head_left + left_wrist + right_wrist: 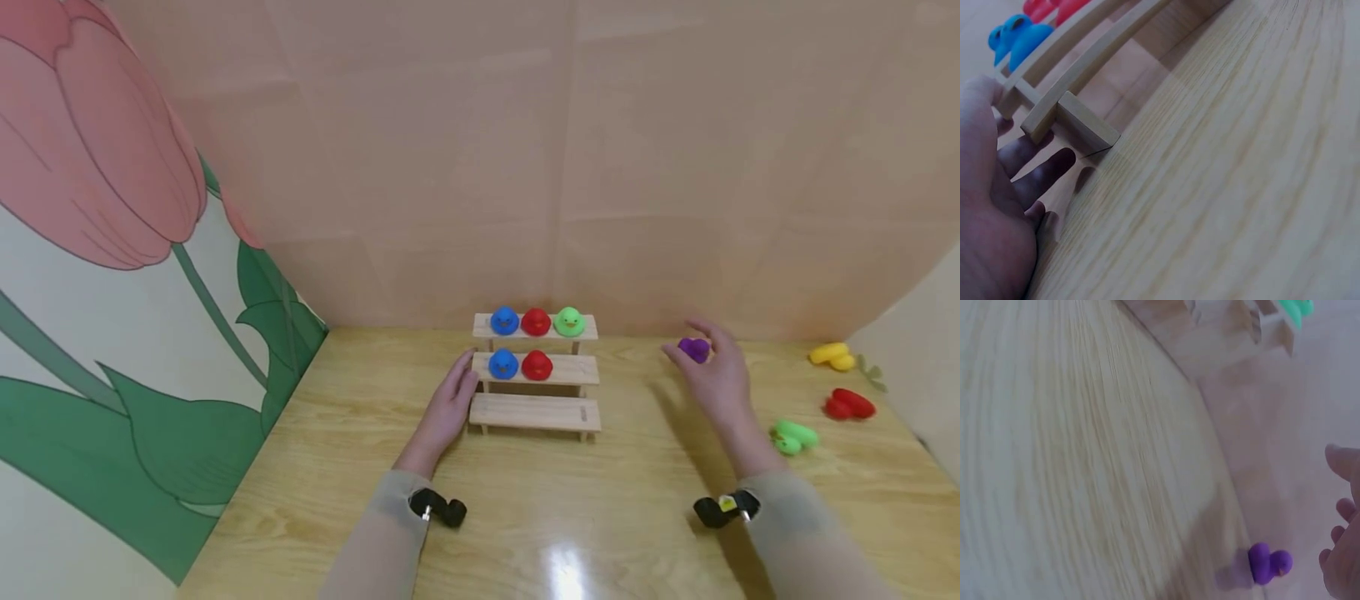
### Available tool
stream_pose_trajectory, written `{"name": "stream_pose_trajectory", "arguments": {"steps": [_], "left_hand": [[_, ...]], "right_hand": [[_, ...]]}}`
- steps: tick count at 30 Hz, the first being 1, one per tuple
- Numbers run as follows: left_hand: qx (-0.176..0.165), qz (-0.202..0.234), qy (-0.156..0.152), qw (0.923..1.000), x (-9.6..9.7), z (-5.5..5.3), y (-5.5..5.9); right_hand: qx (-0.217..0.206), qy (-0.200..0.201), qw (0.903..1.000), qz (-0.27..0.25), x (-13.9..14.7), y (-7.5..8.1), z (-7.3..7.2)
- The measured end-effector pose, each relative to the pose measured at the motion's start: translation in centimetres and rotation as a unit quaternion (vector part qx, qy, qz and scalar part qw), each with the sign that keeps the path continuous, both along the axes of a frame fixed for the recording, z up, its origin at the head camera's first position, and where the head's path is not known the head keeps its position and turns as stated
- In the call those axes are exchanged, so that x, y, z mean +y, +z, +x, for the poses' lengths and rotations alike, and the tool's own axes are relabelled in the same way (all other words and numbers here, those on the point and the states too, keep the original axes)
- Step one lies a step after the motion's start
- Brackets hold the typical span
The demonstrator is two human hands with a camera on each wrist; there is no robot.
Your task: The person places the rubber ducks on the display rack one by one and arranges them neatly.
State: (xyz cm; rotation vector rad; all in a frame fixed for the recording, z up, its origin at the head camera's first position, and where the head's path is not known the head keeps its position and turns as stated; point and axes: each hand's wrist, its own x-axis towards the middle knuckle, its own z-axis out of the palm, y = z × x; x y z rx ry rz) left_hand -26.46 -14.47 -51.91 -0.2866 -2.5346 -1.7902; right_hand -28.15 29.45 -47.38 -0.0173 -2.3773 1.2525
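A three-tier wooden stand [534,412] holds small toy ducks. On its top tier are a blue duck [505,321], a red duck [536,322] and a green duck [570,322]; the middle tier carries another blue duck [503,364] and another red duck [537,365]. My left hand [450,402] rests against the stand's left end, fingers extended along the shelf ends [1044,119]. To the right, my right hand [718,379] hovers over a purple duck [1263,563], thumb and fingers spread apart. The right wrist view shows that duck on the table, apart from the fingers.
At the right of the wooden table [315,467] lie yellow ducks [832,357], red ducks [850,405] and green ducks [793,437]. A pinkish-brown backdrop [450,167] stands right behind the stand. A wall with a tulip picture [105,142] borders the left side.
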Motion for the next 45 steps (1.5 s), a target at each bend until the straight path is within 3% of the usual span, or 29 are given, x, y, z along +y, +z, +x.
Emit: {"name": "stream_pose_trajectory", "arguments": {"steps": [5,16,27,34,38,45], "left_hand": [[0.002,0.004,-0.001,1.0000,0.0,-0.1,0.3],[-0.006,-0.001,0.003,1.0000,0.1,0.1,0.4],[0.000,0.002,-0.003,1.0000,0.0,0.0,0.2],[-0.002,0.003,-0.003,1.0000,0.0,0.1,0.1],[-0.001,0.005,-0.003,1.0000,0.0,0.1,0.1],[0.001,0.007,-0.001,1.0000,0.1,0.0,0.2]], "right_hand": [[-0.007,0.012,0.9999,0.005,1.2,-0.3,-0.6],[-0.001,0.015,0.9999,0.009,3.1,-2.7,-2.1],[0.021,0.065,0.9976,0.012,4.2,-4.9,-3.3],[0.013,0.082,0.9963,0.023,4.2,-5.4,-3.3],[0.008,0.074,0.9963,0.043,4.3,-5.5,-3.1],[-0.019,0.066,0.9972,0.029,4.3,-5.6,-3.0]]}}
